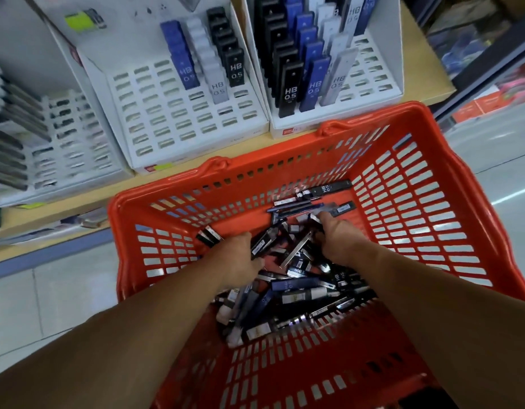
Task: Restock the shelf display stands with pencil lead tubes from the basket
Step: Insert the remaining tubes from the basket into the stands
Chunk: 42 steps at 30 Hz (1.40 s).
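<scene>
An orange plastic basket [426,208] stands in front of the shelf and holds a heap of black, blue and grey pencil lead tubes [299,290]. Both my hands are down in the heap. My left hand [240,258] has its fingers curled around black tubes [262,245]. My right hand [335,237] reaches into the tubes at the far side, fingertips buried among them. On the shelf stand two white display stands: the middle stand [178,119] has three short rows of tubes and many bare slots, the right stand [370,93] has fuller rows.
A third white stand [63,143] with grey items sits at the left of the wooden shelf [426,81]. The basket's two orange handles lie against its far rim. Pale tiled floor shows left and right of the basket.
</scene>
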{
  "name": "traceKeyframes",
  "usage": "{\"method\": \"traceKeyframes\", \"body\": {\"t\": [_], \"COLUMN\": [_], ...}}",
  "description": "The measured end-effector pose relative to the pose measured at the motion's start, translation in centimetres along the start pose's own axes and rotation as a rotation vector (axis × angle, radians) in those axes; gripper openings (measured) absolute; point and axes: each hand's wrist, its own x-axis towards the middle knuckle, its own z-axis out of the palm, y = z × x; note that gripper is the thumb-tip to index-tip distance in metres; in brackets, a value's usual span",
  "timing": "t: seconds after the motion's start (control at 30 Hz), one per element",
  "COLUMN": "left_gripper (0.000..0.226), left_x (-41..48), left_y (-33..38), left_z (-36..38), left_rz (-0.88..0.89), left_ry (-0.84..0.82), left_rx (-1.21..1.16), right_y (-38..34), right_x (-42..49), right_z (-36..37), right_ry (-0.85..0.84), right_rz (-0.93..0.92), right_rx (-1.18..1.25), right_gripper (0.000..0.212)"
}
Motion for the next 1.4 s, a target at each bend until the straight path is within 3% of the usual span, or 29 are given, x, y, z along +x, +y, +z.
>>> {"method": "traceKeyframes", "body": {"t": [0.13, 0.23, 0.33, 0.5, 0.6, 0.67, 0.8, 1.1, 1.4], "left_gripper": [0.057, 0.053, 0.034, 0.053, 0.094, 0.086, 0.035, 0.024, 0.03], "left_x": [-1.2, -2.5, -4.5, -8.1, -10.4, -12.1, -16.6, -25.6, -26.0], "left_y": [-0.1, 0.4, 1.2, 2.0, 2.7, 3.5, 5.3, 8.0, 8.7], "left_z": [-0.4, -0.9, -1.7, -4.0, -5.3, -6.1, -8.1, -13.3, -14.8], "left_rz": [-0.011, 0.011, 0.066, 0.084, 0.137, 0.194, 0.31, 0.464, 0.412], "left_ry": [0.017, 0.035, 0.033, -0.02, -0.02, -0.008, 0.046, 0.114, 0.076], "left_rx": [-0.15, -0.276, -0.394, -0.477, -0.499, -0.523, -0.595, -0.719, -0.6], "right_y": [-1.4, -3.0, -3.9, -3.7, -4.8, -5.7, -7.7, -12.5, -11.7], "right_x": [-2.2, -4.2, -6.4, -9.5, -12.1, -14.1, -18.4, -26.6, -25.5], "right_z": [-1.7, -3.1, -4.0, -6.1, -7.8, -9.1, -12.0, -16.8, -17.4], "right_ry": [0.163, 0.29, 0.227, 0.138, 0.049, 0.001, -0.018, -0.007, 0.15], "right_rz": [-0.098, -0.159, -0.135, -0.083, -0.087, -0.122, -0.188, -0.44, -0.401], "right_rx": [0.208, 0.479, 0.759, 0.999, 1.141, 1.192, 1.171, 1.274, 1.307], "right_gripper": [0.008, 0.014, 0.023, 0.034, 0.042, 0.049, 0.046, 0.02, 0.021]}}
